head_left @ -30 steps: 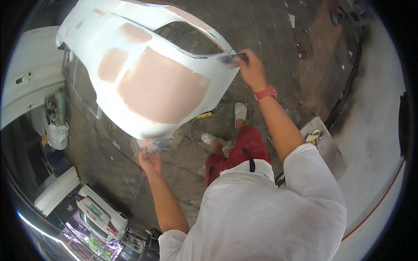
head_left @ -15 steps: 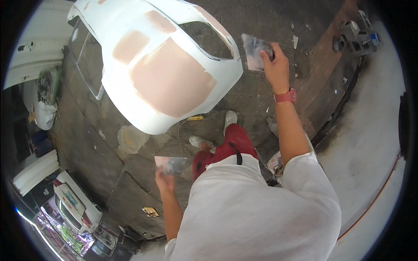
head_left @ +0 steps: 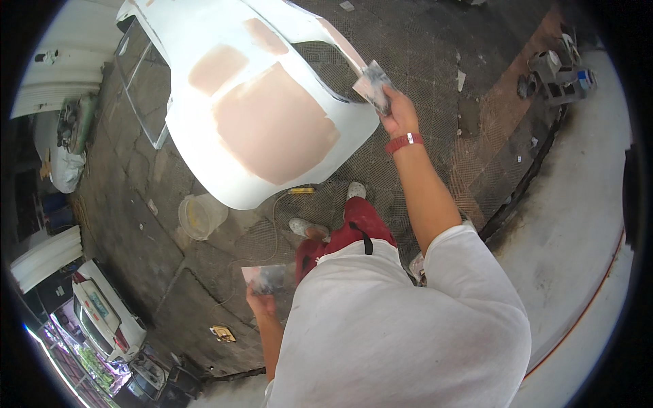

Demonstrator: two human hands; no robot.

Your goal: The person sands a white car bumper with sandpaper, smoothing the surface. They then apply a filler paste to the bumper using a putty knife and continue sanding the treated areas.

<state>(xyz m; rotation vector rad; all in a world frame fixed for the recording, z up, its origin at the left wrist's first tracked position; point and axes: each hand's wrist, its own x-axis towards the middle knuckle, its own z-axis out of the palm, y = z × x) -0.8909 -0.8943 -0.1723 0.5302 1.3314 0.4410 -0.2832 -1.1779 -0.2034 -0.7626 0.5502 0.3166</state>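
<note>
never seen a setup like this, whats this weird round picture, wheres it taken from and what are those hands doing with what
There is no machine here: you are looking down at a person's own bare hands through a wide fisheye camera worn on the head, so straight edges bend near the rim. The big pale shape below is the person's white shirt.

The right hand holds a thin, smeared flat plate by the edge of a white car body panel; whether they touch is hard to tell. The left hand holds a second flat plate, lower down and away from the panel.

The panel carries pinkish-tan patches, the largest near its middle. A translucent bucket stands on the floor beside it.
</note>
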